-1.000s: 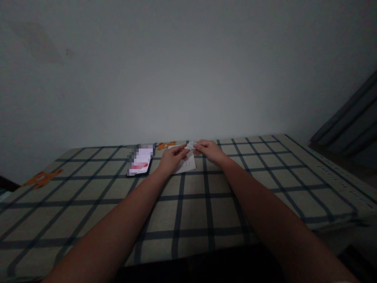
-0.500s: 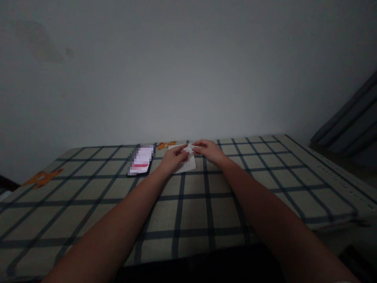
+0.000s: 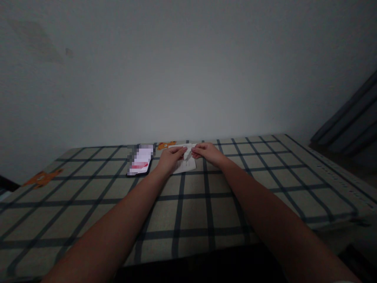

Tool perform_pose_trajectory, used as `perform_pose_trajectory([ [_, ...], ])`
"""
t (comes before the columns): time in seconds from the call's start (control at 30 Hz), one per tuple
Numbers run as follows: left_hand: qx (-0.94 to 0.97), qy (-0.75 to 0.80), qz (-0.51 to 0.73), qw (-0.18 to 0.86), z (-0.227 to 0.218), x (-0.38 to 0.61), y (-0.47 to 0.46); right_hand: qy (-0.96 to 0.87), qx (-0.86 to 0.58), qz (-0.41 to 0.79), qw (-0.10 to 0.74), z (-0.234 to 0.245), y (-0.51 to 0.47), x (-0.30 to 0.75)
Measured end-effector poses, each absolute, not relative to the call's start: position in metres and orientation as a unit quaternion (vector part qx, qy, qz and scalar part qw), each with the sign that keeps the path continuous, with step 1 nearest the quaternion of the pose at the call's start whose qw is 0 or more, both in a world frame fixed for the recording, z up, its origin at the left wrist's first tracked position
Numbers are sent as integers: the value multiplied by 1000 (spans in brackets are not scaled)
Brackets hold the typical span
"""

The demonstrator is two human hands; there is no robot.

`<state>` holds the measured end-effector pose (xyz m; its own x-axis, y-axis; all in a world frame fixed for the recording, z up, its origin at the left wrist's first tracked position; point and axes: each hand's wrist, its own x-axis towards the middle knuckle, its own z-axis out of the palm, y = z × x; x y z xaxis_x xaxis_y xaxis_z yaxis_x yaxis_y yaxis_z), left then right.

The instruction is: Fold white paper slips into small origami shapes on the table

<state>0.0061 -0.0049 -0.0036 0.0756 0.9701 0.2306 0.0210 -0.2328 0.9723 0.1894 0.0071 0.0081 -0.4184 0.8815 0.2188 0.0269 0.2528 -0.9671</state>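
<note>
Between my hands is a small piece of folded white paper (image 3: 187,153), pinched at its left side by my left hand (image 3: 171,158) and at its right side by my right hand (image 3: 208,153). The fingers of both hands are closed on it, thumbs facing each other. Beneath it a flat white sheet (image 3: 184,166) with faint dark marks lies on the checked cloth, partly covered by my left hand. Dim light leaves the exact folds of the held paper hard to make out.
A phone (image 3: 141,161) with a lit, partly blurred screen lies left of my hands. The checked cloth (image 3: 194,212) covers the table and bears orange bear prints (image 3: 43,179). A plain wall (image 3: 188,70) rises behind, and a dark striped curtain (image 3: 350,110) hangs at the right.
My fingers have drawn in from a more stretched pose to a tighter pinch. The white paper between them now stands more upright and shows more of its surface. The phone has stayed put.
</note>
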Motion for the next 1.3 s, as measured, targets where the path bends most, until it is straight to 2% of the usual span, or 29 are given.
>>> perform_pose_trajectory([
  [0.2, 616, 461, 476, 426, -8, 4, -2, -657, -319, 522, 440, 2, 12, 188],
  [0.43, 644, 464, 464, 393, -5, 2, -5, -660, -335, 528, 416, 2, 11, 189],
  [0.87, 625, 435, 464, 452, -6, 5, -5, -691, -358, 458, 431, 8, 6, 190],
  [1.13, 650, 447, 476, 390, -2, 3, -6, -670, -339, 537, 385, 8, 5, 190],
  [1.3, 659, 433, 457, 412, -2, 4, -5, -720, -366, 454, 376, 11, 4, 193],
])
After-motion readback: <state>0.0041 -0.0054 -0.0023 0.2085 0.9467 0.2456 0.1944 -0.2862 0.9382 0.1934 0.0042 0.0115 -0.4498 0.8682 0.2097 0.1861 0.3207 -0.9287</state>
